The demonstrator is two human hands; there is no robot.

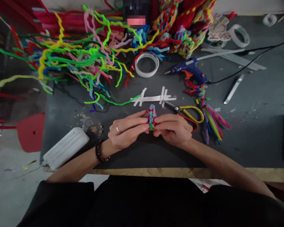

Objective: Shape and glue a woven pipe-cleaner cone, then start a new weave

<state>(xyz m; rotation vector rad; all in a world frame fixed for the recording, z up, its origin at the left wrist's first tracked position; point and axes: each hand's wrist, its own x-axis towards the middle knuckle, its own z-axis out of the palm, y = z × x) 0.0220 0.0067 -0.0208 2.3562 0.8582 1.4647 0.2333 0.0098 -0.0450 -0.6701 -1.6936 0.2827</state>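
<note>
A small woven piece of multicoloured pipe cleaners (151,116) is pinched between my two hands above the near part of the table. My left hand (127,128), with a ring on one finger, grips its left side. From the right, my right hand (175,127) holds the other side with closed fingers. Yellow-and-red-handled scissors (191,114) lie beside my right hand, partly behind it. Just beyond the woven piece, white tape strips (151,98) are stuck to the table, and a green pipe cleaner (119,104) runs up to their left end.
A large tangle of pipe cleaners (85,56) covers the back left. Behind my hands are a tape roll (136,67) and a blue glue gun (191,68) with its cord. A pipe cleaner bundle (214,121) lies right; a white power strip (66,148) sits left, near the table edge (156,171).
</note>
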